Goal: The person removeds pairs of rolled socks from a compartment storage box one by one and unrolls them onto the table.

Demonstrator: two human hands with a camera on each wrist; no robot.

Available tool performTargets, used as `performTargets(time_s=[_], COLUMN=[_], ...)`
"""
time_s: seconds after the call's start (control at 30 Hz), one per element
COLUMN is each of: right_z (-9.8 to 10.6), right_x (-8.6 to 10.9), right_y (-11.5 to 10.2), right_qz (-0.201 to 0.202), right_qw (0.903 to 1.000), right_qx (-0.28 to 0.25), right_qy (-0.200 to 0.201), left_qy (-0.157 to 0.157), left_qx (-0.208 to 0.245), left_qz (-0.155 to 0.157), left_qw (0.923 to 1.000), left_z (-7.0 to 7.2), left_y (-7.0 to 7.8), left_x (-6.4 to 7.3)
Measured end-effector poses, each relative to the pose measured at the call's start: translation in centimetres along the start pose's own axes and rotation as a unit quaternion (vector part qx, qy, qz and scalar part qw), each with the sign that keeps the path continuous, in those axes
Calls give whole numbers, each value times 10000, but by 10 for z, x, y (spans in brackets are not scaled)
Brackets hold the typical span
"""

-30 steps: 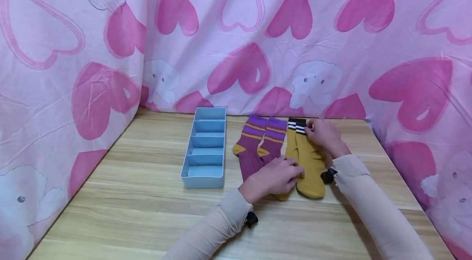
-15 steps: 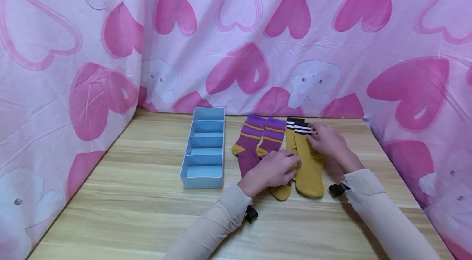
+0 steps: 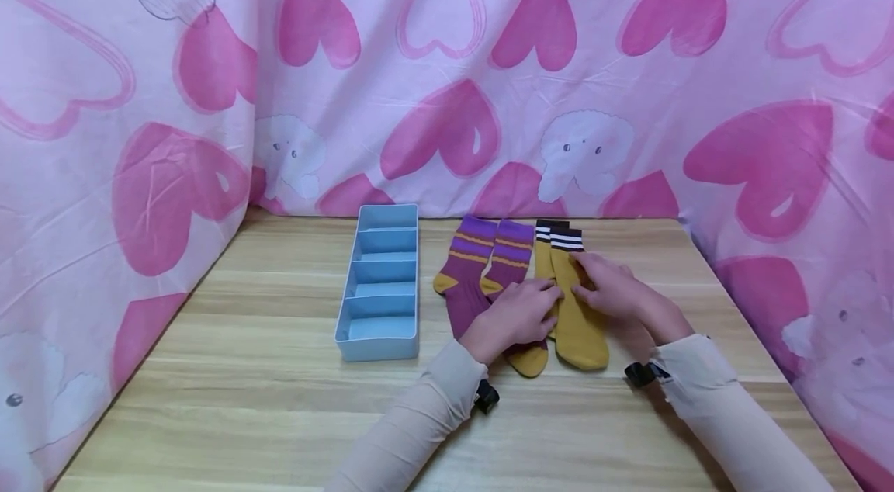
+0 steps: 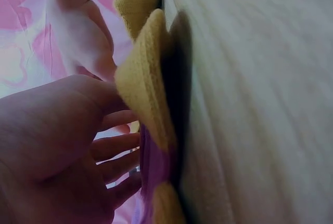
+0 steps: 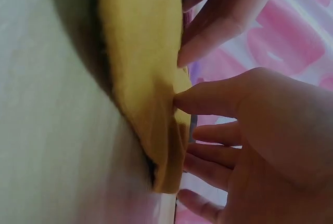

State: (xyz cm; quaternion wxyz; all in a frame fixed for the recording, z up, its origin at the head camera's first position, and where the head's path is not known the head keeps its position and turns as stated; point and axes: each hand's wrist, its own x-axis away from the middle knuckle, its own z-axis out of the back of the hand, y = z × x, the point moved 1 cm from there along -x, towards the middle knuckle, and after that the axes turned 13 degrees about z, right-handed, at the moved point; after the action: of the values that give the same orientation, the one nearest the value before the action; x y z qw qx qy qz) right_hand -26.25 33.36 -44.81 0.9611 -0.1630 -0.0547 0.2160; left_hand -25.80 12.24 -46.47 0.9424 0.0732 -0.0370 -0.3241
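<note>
Two mustard socks lie side by side, the right one (image 3: 581, 333) partly over the left one (image 3: 543, 265), both with black cuffs striped white. My right hand (image 3: 616, 292) touches the right mustard sock below its cuff; in the right wrist view its thumb (image 5: 208, 98) meets the knit and the fingers are loosely extended. Left of these lie two purple-and-maroon socks (image 3: 464, 263) with mustard heels and toes. Across the maroon foot of the nearer one and the edge of the mustard pair rests my left hand (image 3: 515, 317), fingers relaxed, hiding part of both. A mustard toe (image 4: 143, 83) shows beside that hand's thumb.
A pale blue organizer box (image 3: 377, 348) with several compartments in a row stands left of the socks on the wooden table (image 3: 244, 399). A pink heart-patterned curtain (image 3: 440, 112) hangs along the table's back and both sides.
My right hand has come off the mustard cuff and slid down toward me along the sock. The left hand stays over the socks, shifting slightly. The whole head view has drifted a little.
</note>
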Motion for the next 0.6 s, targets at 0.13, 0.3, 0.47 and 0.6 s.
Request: performTargets(time_s=[0.13, 0.3, 0.47, 0.6], right_z=[0, -1, -1, 0], right_x=[3, 6, 9, 10], right_y=[2, 11, 21, 27], right_qz=[-241, -177, -57, -43], right_qw=[9996, 9998, 10000, 10000], right_qx=[-148, -25, 42, 68], right_qy=[-90, -27, 51, -15], left_qy=[-92, -93, -123, -183], left_qx=[75, 73, 49, 78], left_qz=[20, 27, 41, 51], left_qw=[9999, 9999, 9999, 9998], left_z=[2, 2, 2, 2], left_y=[0, -1, -1, -1], left_x=[1, 3, 5, 6])
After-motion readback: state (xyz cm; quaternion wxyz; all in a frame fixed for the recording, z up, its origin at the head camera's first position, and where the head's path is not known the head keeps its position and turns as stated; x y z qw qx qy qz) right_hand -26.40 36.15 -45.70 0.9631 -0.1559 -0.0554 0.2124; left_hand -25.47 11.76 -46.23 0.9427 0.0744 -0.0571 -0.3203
